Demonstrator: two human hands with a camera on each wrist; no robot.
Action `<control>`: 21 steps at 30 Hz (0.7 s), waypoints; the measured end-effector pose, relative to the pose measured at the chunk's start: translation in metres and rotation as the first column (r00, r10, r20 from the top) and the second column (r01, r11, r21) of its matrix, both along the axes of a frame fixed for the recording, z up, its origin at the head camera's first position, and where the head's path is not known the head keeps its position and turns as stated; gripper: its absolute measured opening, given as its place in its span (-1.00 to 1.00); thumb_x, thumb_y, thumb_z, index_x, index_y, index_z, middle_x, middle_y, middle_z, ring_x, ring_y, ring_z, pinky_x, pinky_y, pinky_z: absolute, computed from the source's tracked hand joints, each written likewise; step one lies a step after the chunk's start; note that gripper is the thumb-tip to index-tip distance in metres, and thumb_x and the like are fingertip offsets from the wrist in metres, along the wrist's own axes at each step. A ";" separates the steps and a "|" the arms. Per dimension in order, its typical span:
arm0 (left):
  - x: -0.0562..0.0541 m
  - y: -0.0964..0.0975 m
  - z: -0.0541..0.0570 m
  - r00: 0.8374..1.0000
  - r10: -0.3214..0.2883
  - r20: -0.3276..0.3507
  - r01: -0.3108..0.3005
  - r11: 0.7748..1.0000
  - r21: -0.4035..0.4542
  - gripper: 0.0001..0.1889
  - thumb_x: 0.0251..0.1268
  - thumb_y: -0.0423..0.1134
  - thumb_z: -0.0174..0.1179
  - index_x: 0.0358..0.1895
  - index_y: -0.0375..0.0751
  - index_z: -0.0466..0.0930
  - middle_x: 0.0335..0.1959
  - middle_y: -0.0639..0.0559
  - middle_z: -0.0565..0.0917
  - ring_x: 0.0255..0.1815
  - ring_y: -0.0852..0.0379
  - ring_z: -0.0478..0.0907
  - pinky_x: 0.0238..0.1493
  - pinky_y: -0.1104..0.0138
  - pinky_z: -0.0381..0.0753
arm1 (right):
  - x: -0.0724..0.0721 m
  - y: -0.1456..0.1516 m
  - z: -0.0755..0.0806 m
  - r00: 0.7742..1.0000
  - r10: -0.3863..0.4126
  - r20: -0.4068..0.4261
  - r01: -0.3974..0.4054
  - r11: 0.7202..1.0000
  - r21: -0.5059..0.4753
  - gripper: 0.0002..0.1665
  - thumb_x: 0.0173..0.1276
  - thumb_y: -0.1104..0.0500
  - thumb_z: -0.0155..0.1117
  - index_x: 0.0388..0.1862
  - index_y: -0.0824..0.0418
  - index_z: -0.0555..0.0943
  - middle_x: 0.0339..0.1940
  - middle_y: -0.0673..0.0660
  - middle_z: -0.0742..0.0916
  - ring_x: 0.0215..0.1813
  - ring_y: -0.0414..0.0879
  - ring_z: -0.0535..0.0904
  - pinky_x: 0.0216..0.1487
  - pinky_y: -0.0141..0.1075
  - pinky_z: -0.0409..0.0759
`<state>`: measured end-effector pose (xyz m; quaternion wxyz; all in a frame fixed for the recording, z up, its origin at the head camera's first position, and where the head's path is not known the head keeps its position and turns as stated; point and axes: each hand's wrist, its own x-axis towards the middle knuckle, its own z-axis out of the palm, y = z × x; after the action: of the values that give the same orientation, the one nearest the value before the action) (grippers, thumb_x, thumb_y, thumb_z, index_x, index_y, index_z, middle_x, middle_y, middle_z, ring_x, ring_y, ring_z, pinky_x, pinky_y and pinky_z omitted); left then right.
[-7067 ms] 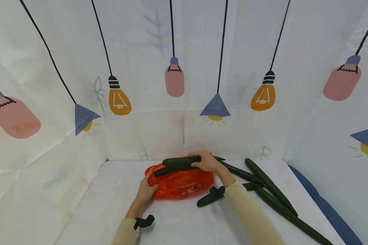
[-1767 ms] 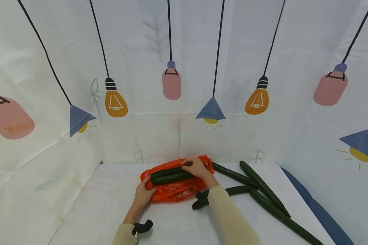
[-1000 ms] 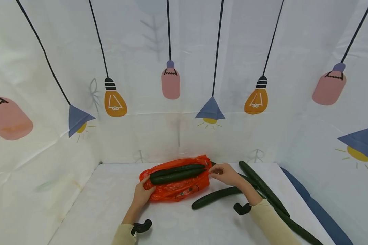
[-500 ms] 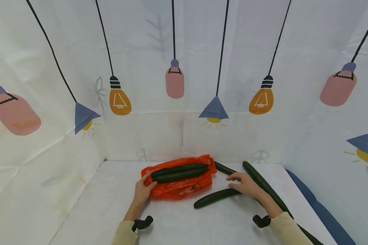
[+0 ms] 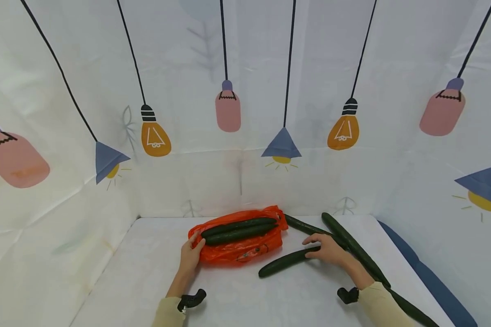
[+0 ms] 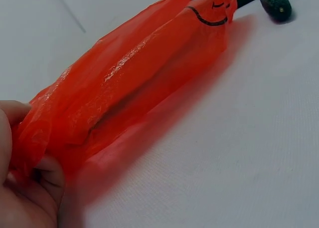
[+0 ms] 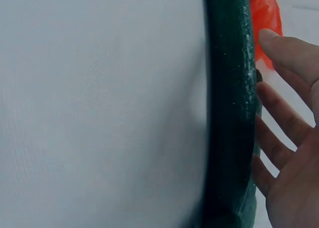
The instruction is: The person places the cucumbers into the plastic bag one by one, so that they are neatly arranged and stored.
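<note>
In the head view, a red-orange plastic bag point(image 5: 245, 256) lies on the table with two dark green cucumbers point(image 5: 241, 232) side by side in its opening. My left hand point(image 5: 189, 254) holds the bag's left end; the left wrist view shows its thumb and fingers point(image 6: 47, 175) pinching the crumpled plastic. Right of the bag lies another cucumber point(image 5: 284, 264). My right hand point(image 5: 329, 250) hovers at that cucumber's right end, its fingers spread and loosely bent. Seen from the right wrist, fingertips point(image 7: 264, 91) come right up to the side of a cucumber point(image 7: 229, 103).
More cucumbers lie crossed on the right: one behind the right hand point(image 5: 304, 226), one slanting toward the front point(image 5: 360, 252), and one reaching the table's front right point(image 5: 413, 311). A white cloth wall point(image 5: 245, 181) with printed lamps rises behind the white table point(image 5: 237, 299).
My right hand has let go of the cucumber in the bag and moved right, over the loose cucumbers. Two cucumbers now rest low in the bag. My left hand stays at its left end.
</note>
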<state>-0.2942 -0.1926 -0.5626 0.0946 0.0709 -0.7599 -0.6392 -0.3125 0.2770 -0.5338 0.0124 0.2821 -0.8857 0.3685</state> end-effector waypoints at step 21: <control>-0.001 0.008 0.002 0.991 0.127 0.052 -0.130 0.989 0.068 -0.39 0.40 -0.30 0.14 0.41 -0.51 0.18 0.42 -0.35 0.24 0.48 -0.26 0.04 0.42 -0.02 0.05 | -0.007 -0.010 -0.019 0.999 0.034 0.026 -0.037 0.993 0.116 -0.59 0.06 0.19 0.54 -0.05 0.03 0.70 -0.08 -0.09 0.70 0.01 -0.04 0.56 0.05 0.01 0.52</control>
<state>-0.2951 -0.1851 -0.5602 0.1148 0.1385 -0.7324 -0.6567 -0.3197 0.2672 -0.5525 -0.0211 0.2938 -0.9006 0.3195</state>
